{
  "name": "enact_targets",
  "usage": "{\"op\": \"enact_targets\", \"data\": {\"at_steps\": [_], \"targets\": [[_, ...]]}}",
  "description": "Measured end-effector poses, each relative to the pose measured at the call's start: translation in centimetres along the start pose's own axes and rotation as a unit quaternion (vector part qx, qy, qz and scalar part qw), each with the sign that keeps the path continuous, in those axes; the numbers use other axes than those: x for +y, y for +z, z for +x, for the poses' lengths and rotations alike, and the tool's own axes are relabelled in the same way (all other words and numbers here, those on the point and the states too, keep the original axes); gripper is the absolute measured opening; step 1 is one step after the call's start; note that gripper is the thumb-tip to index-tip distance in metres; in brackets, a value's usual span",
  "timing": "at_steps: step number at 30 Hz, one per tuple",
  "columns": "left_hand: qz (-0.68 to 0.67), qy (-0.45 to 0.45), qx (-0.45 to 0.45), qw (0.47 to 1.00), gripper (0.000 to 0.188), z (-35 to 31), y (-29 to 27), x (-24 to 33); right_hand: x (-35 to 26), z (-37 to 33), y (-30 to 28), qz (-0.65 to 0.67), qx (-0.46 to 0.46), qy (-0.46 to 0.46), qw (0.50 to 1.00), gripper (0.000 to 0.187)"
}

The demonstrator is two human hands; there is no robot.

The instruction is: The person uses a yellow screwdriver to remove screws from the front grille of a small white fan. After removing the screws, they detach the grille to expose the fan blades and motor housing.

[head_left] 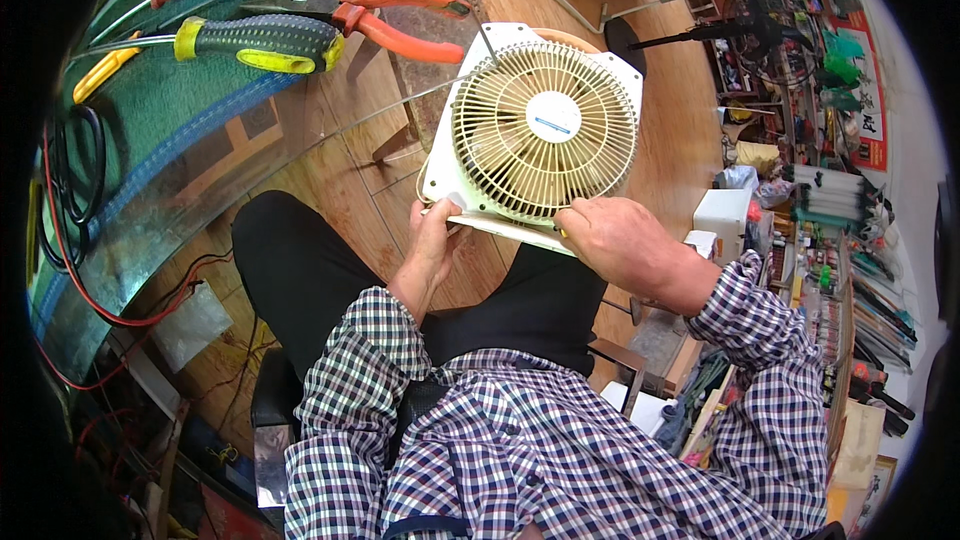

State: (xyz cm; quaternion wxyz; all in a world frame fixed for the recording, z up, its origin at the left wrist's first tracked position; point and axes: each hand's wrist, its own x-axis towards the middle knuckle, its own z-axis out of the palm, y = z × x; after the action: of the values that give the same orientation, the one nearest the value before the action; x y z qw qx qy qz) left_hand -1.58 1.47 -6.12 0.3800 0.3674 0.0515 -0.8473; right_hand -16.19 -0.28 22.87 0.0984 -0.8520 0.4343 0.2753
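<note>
I hold a small cream box fan [535,130] above my knees, its round grille facing up to me. My left hand [435,235] is closed on the lower left corner of its frame, thumb on the edge. My right hand [605,235] is closed on the lower right edge; a small yellow thing shows at my fingers, I cannot tell what. Behind the fan is the wooden floor [330,150]. On the bench at my left lie orange pliers [390,20] and a black-and-yellow screwdriver [255,42].
</note>
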Motion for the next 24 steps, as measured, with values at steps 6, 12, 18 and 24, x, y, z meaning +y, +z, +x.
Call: {"op": "enact_targets", "data": {"at_steps": [6, 12, 18, 24], "targets": [[0.002, 0.003, 0.002, 1.0, 0.059, 0.0, -0.2, 0.1, -1.1, 0.2, -1.2, 0.003, -0.018, 0.074, 0.997, 0.017], [-0.001, 0.01, 0.007, 1.0, 0.044, -0.8, 0.6, 0.4, -0.1, 0.0, -0.5, 0.003, -0.001, -0.023, 1.0, 0.019], [0.005, 0.01, 0.01, 1.0, 0.045, -0.6, 0.5, 0.4, -0.7, 0.4, -1.0, -0.045, -0.051, 0.063, 0.996, 0.012], [0.001, 0.006, 0.013, 1.0, 0.049, -0.2, 0.1, -0.1, -0.1, 0.4, -0.7, -0.032, 0.04, -0.029, 0.998, 0.012]]}}
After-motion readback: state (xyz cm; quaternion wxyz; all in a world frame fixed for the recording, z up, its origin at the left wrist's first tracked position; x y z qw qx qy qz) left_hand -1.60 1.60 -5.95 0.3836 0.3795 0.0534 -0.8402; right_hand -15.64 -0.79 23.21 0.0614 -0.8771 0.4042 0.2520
